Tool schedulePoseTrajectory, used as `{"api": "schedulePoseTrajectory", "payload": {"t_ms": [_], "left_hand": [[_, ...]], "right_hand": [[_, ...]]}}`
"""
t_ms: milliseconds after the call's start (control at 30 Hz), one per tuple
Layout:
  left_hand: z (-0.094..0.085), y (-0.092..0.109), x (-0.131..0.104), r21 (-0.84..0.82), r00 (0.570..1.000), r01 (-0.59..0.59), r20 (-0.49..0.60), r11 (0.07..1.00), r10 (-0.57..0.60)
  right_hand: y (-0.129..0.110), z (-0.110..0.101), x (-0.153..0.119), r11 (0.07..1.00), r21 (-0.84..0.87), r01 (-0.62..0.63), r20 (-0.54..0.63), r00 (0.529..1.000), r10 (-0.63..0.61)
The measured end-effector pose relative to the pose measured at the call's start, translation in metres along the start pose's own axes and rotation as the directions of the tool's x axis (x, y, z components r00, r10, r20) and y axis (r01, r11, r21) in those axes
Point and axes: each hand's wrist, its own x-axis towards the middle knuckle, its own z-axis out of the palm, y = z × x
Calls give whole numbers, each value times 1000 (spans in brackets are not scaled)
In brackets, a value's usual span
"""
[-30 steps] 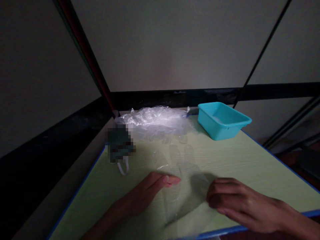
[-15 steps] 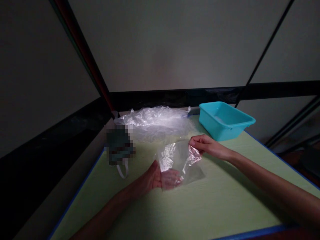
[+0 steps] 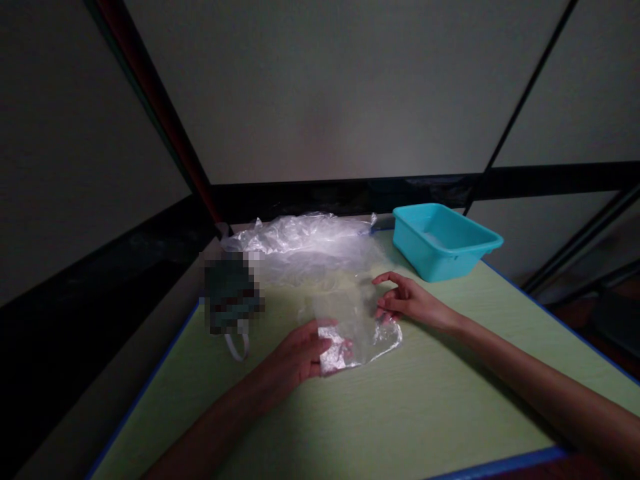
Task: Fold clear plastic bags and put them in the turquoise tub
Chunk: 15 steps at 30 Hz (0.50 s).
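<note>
A small clear plastic bag (image 3: pixel 357 333) is held between my two hands above the table. My left hand (image 3: pixel 305 350) grips its left edge, thumb on the near side, and some fingers show through the film. At the bag's right edge my right hand (image 3: pixel 405 300) pinches the film between thumb and lower fingers, while its index finger points out free. Shiny creases run along the bag's lower part. Behind it lies a heap of crumpled clear plastic (image 3: pixel 300 237), bright along its top.
A turquoise plastic basin (image 3: pixel 445 250) stands at the back right of the pale green table (image 3: pixel 380 420), which has blue edging. At the left is a blurred-out dark green item (image 3: pixel 231 287) with a white strap (image 3: pixel 239 345). Wall panels rise behind.
My left hand has turned from palm-up beneath the bag to a grip on its left edge. My right index finger has lifted off, and the bag's shape has shifted. The view moved slightly.
</note>
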Motion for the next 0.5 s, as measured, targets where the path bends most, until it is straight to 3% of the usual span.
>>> {"api": "schedulePoseTrajectory", "payload": {"t_ms": [200, 333, 433, 500], "left_hand": [[-1, 5, 3, -79, 996, 55, 77, 995, -49], [-3, 9, -1, -63, 998, 38, 59, 997, -34], [-7, 9, -6, 48, 1000, -7, -17, 999, 8], [-9, 9, -11, 272, 986, -72, -125, 960, 110]], "right_hand": [[10, 4, 2, 999, 30, 22, 31, 999, -22], [11, 4, 1, 999, 26, 40, 41, 998, -41], [11, 5, 0, 999, 15, 52, 33, 998, -52], [11, 6, 0, 998, 8, 59, 27, 998, -59]]}}
